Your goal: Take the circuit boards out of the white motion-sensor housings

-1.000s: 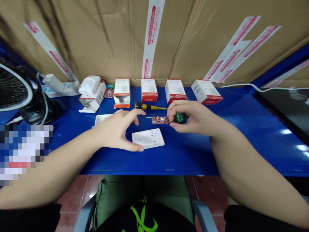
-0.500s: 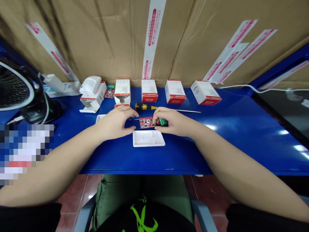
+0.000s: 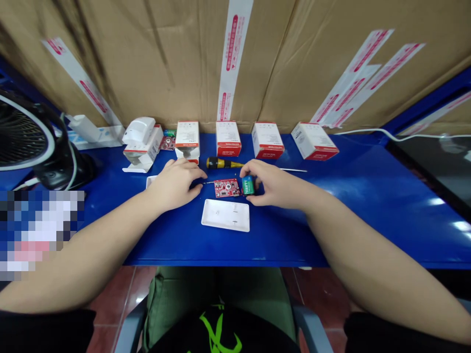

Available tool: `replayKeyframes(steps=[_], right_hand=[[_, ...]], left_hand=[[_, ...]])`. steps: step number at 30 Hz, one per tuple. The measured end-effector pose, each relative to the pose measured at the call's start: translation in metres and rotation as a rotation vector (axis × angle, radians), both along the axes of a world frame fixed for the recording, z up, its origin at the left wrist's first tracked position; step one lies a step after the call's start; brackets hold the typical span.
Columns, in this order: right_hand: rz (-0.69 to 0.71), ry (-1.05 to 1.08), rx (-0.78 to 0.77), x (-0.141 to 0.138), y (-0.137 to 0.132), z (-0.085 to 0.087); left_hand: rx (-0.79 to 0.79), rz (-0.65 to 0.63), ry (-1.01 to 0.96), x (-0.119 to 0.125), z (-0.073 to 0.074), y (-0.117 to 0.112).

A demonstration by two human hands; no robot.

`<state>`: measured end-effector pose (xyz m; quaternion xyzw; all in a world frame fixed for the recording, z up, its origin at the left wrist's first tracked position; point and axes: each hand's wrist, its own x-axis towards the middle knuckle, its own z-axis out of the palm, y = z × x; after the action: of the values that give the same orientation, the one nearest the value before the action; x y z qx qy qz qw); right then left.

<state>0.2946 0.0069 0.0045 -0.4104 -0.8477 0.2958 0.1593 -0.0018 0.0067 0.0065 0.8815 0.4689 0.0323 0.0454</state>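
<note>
A small red circuit board [image 3: 227, 188] lies on the blue table with a thin wire-like antenna [image 3: 208, 183] reaching left from it. A green battery [image 3: 248, 186] sits at the board's right end. My right hand [image 3: 272, 185] curls round the battery, index finger at its far end and thumb at its near end. My left hand [image 3: 180, 184] is by the antenna's tip, thumb and index finger apart. Nearer me lies a white plastic cover [image 3: 225, 214], hollow side up. Another white part [image 3: 150, 181] is mostly hidden behind my left hand.
Behind the board lies a yellow-and-black screwdriver [image 3: 223, 163]. White-and-red boxes [image 3: 268, 139] stand along the cardboard wall. A white detector [image 3: 139, 130] rests on an opened box at left, beside another red board [image 3: 168, 142]. A black fan [image 3: 55, 157] stands far left.
The red board lies a little further right, and its battery shows more. My right hand has shifted slightly right, off the board. The white cover has turned a little and its near edge is closer to me.
</note>
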Motion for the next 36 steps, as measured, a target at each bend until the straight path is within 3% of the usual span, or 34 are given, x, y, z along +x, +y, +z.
replayKeyframes(steps=[4,17,22,27,32,34,36], right_hand=[[0.043,-0.106,0.081,0.002,0.003,0.004],[0.028,-0.405,0.075,0.025,0.003,0.013],[0.063,-0.336,0.145,0.034,0.003,0.018],[0.045,-0.187,0.369,0.017,0.005,0.013],[-0.028,-0.331,0.408,-0.014,0.016,0.001],[-0.048,-0.412,0.392,-0.024,0.02,-0.001],[-0.066,-0.473,0.382,-0.031,0.02,-0.001]], left_hand=[[0.025,0.001,-0.013,0.002,-0.002,-0.001],[0.028,-0.03,-0.072,-0.001,-0.005,0.001],[0.013,-0.013,-0.073,0.0,-0.005,0.001],[0.009,0.014,-0.089,0.004,-0.007,0.001],[0.039,0.007,-0.083,0.007,-0.005,-0.001],[0.06,-0.042,-0.114,0.005,-0.001,-0.002],[0.022,-0.183,-0.181,0.0,0.003,-0.004]])
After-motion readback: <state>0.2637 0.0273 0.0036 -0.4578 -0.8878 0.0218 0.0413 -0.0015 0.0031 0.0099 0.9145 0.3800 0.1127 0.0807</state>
